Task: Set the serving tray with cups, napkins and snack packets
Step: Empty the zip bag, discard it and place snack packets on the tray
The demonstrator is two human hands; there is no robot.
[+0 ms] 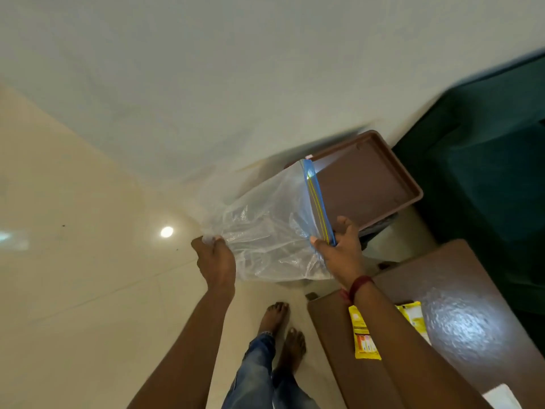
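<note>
Both hands are holding a clear zip bag up in the air — the left hand is clenching its bottom corner, the right hand is pinching its blue zip strip. Behind the bag's zip end, the brown serving tray is lying bare. Nearer than the bag, under the right forearm, yellow snack packets are resting on a brown table.

One clear zip bag with a blue seal strip is showing. One brown serving tray is showing. Two yellow snack packets are lying on one brown table, the second partly hidden by an arm. One white item, unidentifiable, is sitting at the table's near edge. Two hands are appearing, left hand and right hand. Two bare feet are standing on the floor.
</note>
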